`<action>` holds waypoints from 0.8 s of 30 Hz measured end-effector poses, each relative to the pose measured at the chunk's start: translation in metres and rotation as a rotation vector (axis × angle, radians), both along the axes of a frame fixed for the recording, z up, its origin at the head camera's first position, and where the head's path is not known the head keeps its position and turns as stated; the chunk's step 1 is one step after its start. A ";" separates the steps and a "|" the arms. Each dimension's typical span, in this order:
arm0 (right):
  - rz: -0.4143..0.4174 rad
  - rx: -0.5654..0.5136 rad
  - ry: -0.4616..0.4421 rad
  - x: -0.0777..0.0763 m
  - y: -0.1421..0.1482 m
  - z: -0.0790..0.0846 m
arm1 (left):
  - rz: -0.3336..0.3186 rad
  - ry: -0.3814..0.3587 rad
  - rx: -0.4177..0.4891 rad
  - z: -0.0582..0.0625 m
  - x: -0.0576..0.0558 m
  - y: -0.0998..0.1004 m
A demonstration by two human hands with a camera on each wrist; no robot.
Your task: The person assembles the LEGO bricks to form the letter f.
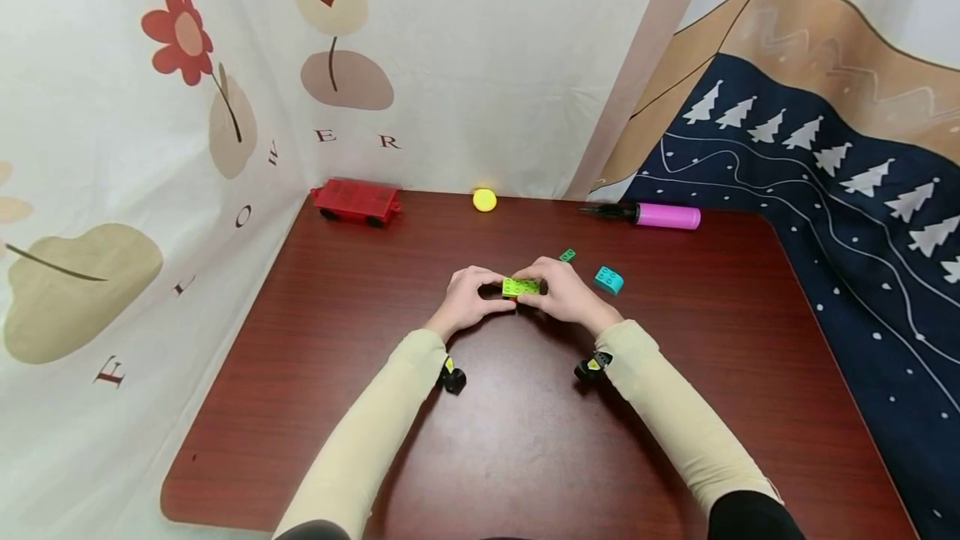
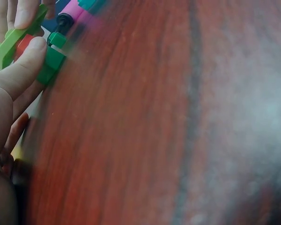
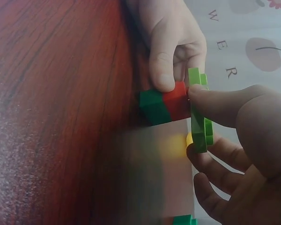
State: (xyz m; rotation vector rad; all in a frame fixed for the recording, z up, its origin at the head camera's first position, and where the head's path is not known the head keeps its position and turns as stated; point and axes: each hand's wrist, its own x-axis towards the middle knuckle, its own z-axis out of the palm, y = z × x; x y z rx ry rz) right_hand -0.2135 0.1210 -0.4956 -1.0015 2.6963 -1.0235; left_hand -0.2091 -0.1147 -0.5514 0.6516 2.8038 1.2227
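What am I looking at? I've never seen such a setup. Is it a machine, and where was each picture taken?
No machine: these are a person's bare left hand and right hand over a brown table. The wide picture comes from a camera on the head, looking down. The close-ups come from the left wrist camera and right wrist camera, each watching its hand. Together the hands hold a lime-green toy plate, with a red brick and dark green brick underneath. On the table lie a small green brick, a turquoise brick, a red toy wagon, a yellow round object and a pink cylinder.
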 end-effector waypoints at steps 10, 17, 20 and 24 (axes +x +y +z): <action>0.004 0.128 -0.032 0.000 -0.003 0.009 | 0.001 -0.001 0.007 -0.001 0.002 0.000; 0.016 0.147 -0.032 -0.002 -0.001 0.011 | 0.002 -0.005 0.000 -0.001 0.001 0.001; 0.015 0.148 -0.026 -0.003 -0.002 0.011 | 0.004 -0.005 -0.002 -0.001 0.001 0.001; 0.021 0.142 -0.017 -0.005 -0.003 0.011 | 0.011 0.000 -0.004 -0.001 0.000 0.001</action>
